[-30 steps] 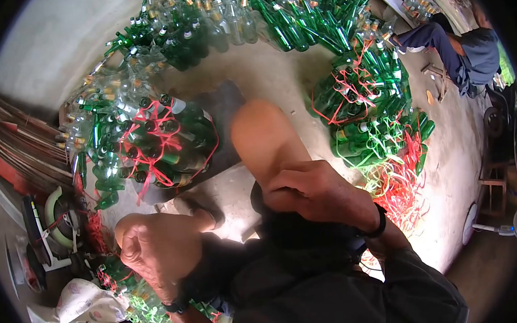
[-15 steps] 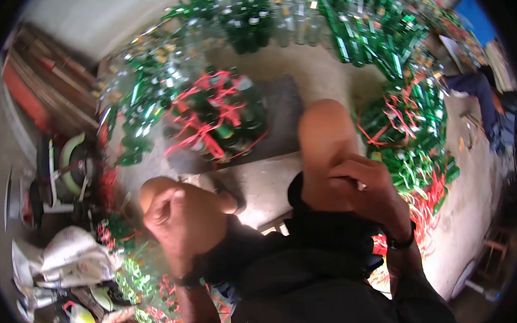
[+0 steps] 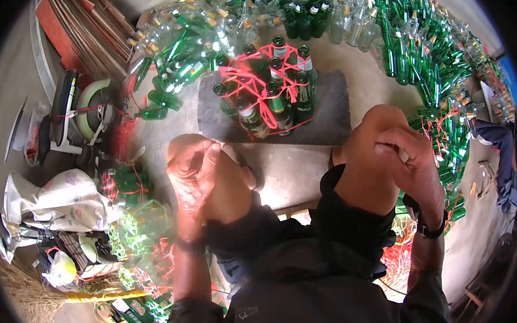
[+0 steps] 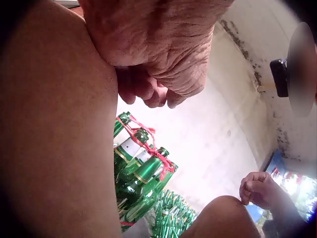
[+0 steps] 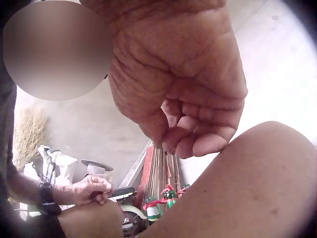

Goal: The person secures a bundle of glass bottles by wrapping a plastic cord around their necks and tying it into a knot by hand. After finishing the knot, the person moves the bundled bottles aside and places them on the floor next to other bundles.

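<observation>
My left hand (image 3: 191, 174) rests on the left knee (image 3: 224, 187), its fingers loosely curled with nothing seen in them. On the right knee (image 3: 368, 166) lies my right hand (image 3: 412, 158), also loosely curled; the right wrist view shows no object between its thumb and fingertips (image 5: 210, 145). Ahead of both knees, a bundle of green bottles (image 3: 304, 93) stands upright on a dark mat (image 3: 333, 106). Red plastic twine (image 3: 244, 79) criss-crosses the bottle necks, and a strand runs around the bundle lower down. Neither hand touches the bottles.
Many green and clear bottles (image 3: 403, 52) line the back and right. At left are stacked boards (image 3: 87, 30), a wheeled machine (image 3: 84, 116) and a white sack (image 3: 74, 199). Red plastic strips (image 3: 398, 262) lie beside the right leg. Another person (image 3: 503, 152) sits at far right.
The head view has swung, so the bottle bundle sits nearer its middle and more shows at left. Both hands stay on the knees, their fingers shifting slightly.
</observation>
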Motion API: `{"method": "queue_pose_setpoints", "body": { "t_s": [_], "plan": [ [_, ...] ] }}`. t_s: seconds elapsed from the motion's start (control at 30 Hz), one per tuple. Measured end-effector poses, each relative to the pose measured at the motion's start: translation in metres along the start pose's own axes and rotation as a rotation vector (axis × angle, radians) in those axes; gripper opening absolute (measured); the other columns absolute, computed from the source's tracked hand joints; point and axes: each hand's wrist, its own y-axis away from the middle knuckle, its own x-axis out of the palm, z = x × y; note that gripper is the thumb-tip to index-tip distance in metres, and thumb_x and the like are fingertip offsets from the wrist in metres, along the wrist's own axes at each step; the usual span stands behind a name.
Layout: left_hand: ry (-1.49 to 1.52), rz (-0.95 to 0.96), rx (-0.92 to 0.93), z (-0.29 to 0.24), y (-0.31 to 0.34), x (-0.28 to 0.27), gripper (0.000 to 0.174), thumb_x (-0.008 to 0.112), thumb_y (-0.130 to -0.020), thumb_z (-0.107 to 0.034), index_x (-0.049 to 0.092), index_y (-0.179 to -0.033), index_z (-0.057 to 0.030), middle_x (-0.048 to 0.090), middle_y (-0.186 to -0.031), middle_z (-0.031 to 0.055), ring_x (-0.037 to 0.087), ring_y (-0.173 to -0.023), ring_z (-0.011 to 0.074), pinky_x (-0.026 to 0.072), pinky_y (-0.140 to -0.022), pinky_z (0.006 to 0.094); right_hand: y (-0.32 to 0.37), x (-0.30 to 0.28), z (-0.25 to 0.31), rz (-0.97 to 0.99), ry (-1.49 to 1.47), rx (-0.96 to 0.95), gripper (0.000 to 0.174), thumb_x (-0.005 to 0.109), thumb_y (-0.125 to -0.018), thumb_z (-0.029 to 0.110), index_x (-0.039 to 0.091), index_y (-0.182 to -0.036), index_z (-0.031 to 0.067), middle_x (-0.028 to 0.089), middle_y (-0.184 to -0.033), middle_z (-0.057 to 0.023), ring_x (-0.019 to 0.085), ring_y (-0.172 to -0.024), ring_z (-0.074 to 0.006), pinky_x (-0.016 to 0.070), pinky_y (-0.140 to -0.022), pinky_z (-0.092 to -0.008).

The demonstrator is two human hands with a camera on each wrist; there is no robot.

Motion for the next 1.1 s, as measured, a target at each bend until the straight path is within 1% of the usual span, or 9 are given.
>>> {"method": "queue_pose_setpoints", "body": {
  "t_s": [0.17,0.27,0.33,0.53,0.63,0.77,0.83,1.03,1.1],
  "plan": [
    [-0.118,0.01,0.044,0.009,0.001,-0.002,0.005,0.079,-0.094,-0.004,0.075,-0.096,-0.0007,0.073,-0.092,0.0022,0.064,-0.084,0.0083,0.0525,-0.078,0.0246,-0.022,0.0,0.002,0.069,-0.035,-0.055,0.011,0.07,-0.091,-0.002,0.067,-0.101,-0.0026,0.065,-0.088,-0.0086,0.06,-0.074,-0.0144,0.0463,-0.065,-0.0284],
    [-0.129,-0.012,0.086,0.011,0.0,-0.001,0.006,0.08,-0.094,-0.005,0.075,-0.096,-0.0016,0.073,-0.087,0.0003,0.062,-0.081,0.0068,0.0526,-0.076,0.0244,-0.041,-0.005,0.007,0.168,0.005,0.001,0.015,0.069,-0.092,-0.001,0.066,-0.106,-0.0021,0.063,-0.092,-0.009,0.061,-0.079,-0.0146,0.0476,-0.068,-0.0291],
    [-0.112,-0.035,0.058,0.01,0.002,-0.001,0.006,0.08,-0.094,-0.005,0.075,-0.095,-0.0016,0.072,-0.086,-0.0001,0.062,-0.08,0.0062,0.0524,-0.075,0.0241,-0.058,-0.005,0.012,0.226,0.044,-0.057,0.02,0.071,-0.092,0.002,0.065,-0.111,-0.0008,0.066,-0.098,-0.0137,0.07,-0.085,-0.0247,0.0545,-0.074,-0.0339],
    [-0.053,-0.025,0.06,0.007,0.0,0.0,0.007,0.08,-0.094,-0.005,0.075,-0.093,-0.0014,0.072,-0.084,0.0001,0.062,-0.079,0.0061,0.0523,-0.076,0.0242,-0.12,0.015,0.0,0.206,0.198,-0.364,0.031,0.071,-0.087,0.003,0.064,-0.117,0.0013,0.064,-0.1,-0.0169,0.066,-0.097,-0.0378,0.0543,-0.086,-0.0432],
    [-0.042,-0.029,0.079,0.013,0.001,-0.002,0.01,0.083,-0.092,-0.006,0.074,-0.094,-0.0011,0.073,-0.084,0.0025,0.065,-0.077,0.0083,0.0537,-0.071,0.0251,-0.149,0.026,0.014,0.337,0.207,-0.335,0.034,0.071,-0.088,0.006,0.062,-0.12,0.0029,0.061,-0.107,-0.0169,0.064,-0.102,-0.0404,0.0534,-0.089,-0.0435],
    [-0.015,-0.04,0.082,0.009,0.001,-0.004,0.009,0.083,-0.092,-0.004,0.075,-0.094,-0.001,0.074,-0.085,0.0029,0.065,-0.077,0.0081,0.0533,-0.07,0.0246,-0.179,0.06,-0.001,0.343,0.269,-0.407,0.041,0.072,-0.088,0.004,0.061,-0.127,0.0035,0.06,-0.112,-0.0146,0.064,-0.1,-0.0357,0.0521,-0.086,-0.044],
    [-0.024,-0.011,0.11,0.01,0.0,-0.007,0.009,0.082,-0.092,-0.003,0.075,-0.095,-0.0003,0.074,-0.086,0.0039,0.065,-0.077,0.0082,0.0533,-0.07,0.0244,-0.193,0.075,-0.009,0.344,0.206,-0.451,0.042,0.073,-0.088,0.013,0.062,-0.129,0.0062,0.058,-0.108,-0.0175,0.063,-0.1,-0.0406,0.0527,-0.089,-0.0471],
    [0.025,-0.028,0.114,0.006,0.003,-0.012,0.009,0.081,-0.091,0.001,0.074,-0.097,0.0016,0.074,-0.091,0.0089,0.066,-0.078,0.0108,0.0535,-0.068,0.0256,-0.213,0.099,-0.016,0.478,0.384,-0.338,0.053,0.074,-0.09,0.024,0.058,-0.139,0.0118,0.058,-0.114,-0.0177,0.064,-0.107,-0.0396,0.053,-0.092,-0.0474],
    [0.035,-0.036,0.107,0.005,0.004,-0.014,0.009,0.081,-0.091,0.002,0.073,-0.096,0.0015,0.074,-0.09,0.009,0.066,-0.079,0.0114,0.0533,-0.068,0.0259,-0.214,0.104,-0.018,0.462,0.344,-0.384,0.055,0.073,-0.092,0.019,0.055,-0.143,0.0119,0.056,-0.114,-0.0162,0.064,-0.102,-0.0365,0.0527,-0.089,-0.0462]
  ]
}}
